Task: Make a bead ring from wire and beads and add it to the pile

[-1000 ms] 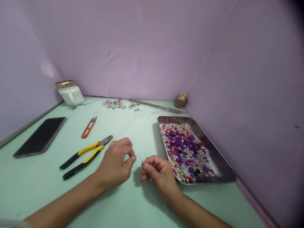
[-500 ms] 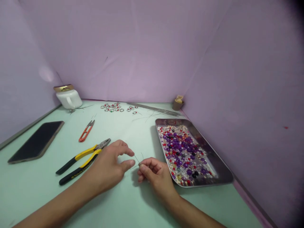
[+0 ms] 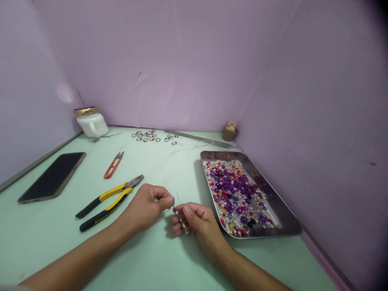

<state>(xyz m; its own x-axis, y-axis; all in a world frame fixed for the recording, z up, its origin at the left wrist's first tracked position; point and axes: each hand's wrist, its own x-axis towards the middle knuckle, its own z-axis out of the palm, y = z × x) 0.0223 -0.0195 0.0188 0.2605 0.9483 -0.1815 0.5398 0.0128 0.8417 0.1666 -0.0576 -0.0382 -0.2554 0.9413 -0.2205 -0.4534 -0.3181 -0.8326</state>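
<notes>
Silver-toned beads, with a red one near the tip, make up the strand [image 3: 183, 225] held between the two hands, just above the worktop [image 3: 163, 252]. The right hand [image 3: 204, 228] grasps it between thumb and forefinger, the beads lying against the other fingers. The left hand [image 3: 148, 206] is pinched closed at the far tip, seemingly on the strand's end; what exactly sits between those fingertips is too small for me to tell.

I'd judge the step in hand to be fine work on that end, and the next move calls for a steady right grip and a small, precise left pinch.

The strand's long axis slants: one end points forward and left, toward the left fingertips, the other back and right, under the right hand. A thin wire [image 3: 178, 197] curves up beyond the fingertips.

Pliers [image 3: 112, 191] lie left of the left hand; a bead tray [image 3: 273, 194] stands just right of the right hand.
</notes>
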